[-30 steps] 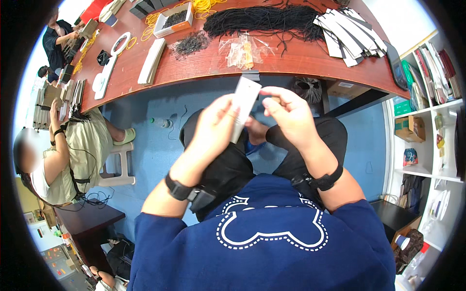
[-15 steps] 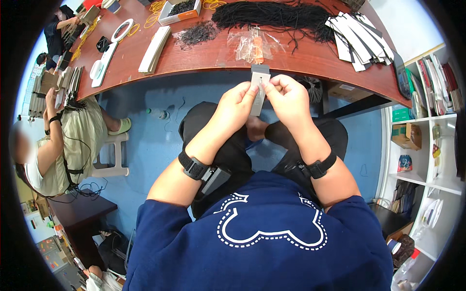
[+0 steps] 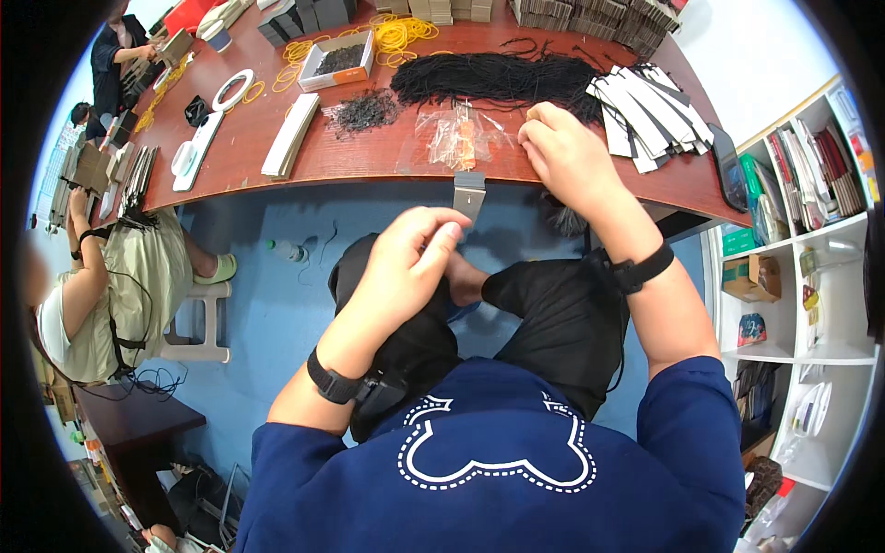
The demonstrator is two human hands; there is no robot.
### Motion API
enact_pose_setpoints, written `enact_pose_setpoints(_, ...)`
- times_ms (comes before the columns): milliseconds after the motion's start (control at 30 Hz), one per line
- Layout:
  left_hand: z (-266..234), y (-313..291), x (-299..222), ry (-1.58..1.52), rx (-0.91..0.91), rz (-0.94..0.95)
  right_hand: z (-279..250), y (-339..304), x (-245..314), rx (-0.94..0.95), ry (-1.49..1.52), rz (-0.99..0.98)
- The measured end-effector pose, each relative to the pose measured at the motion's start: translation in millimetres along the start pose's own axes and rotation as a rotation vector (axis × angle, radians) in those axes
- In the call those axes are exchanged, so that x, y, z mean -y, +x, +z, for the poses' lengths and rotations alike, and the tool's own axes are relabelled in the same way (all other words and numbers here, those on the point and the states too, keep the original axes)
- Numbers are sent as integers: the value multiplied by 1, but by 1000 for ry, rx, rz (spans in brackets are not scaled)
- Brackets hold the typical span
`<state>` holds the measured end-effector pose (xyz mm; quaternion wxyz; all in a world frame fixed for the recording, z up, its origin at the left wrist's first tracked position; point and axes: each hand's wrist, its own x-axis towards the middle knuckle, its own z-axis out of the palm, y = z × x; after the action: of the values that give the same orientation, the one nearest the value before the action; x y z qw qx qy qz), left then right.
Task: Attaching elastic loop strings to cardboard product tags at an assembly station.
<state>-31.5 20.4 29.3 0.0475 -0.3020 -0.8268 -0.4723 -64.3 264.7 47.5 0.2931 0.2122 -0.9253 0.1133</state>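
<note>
My left hand (image 3: 406, 263) is closed, thumb against fingers, on a grey card tag (image 3: 468, 199) with a small hole near its top. Thicker dark grey edges show at the tag's upper end, close to the table's front edge. My right hand (image 3: 572, 157) is apart from the tag, over the table edge, its fingers curled together; whatever they hold is too small to make out. Beyond it lies a long bundle of black cords (image 3: 498, 81). A clear plastic bag (image 3: 442, 138) with an orange strip (image 3: 466, 143) rests just past the tag.
White and black card strips (image 3: 650, 115) fan out at the right of the table (image 3: 369, 166). Left of the bag are small black pieces (image 3: 364, 112), an open box (image 3: 337, 60) and a stack of white strips (image 3: 291, 136). A person (image 3: 138, 276) sits at the left.
My right hand has left the tag and moved up and right toward the black cords. My left hand keeps the tag, now slightly lower and further left. The view has shifted a little.
</note>
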Motion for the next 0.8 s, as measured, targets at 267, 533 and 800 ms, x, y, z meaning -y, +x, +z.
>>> enact_pose_setpoints(267, 23, 21, -38, -922, 482, -561, -27, -26, 27, -247, 561, 411)
enact_pose_setpoints(533, 58, 84, -45, -1435, 468, -710, -41, -50, 50, -217, 1251, 497)
enact_pose_setpoints(800, 52, 120, -41, -1219, 227, -683, -50, -101, 32, -339, 1389, 679)
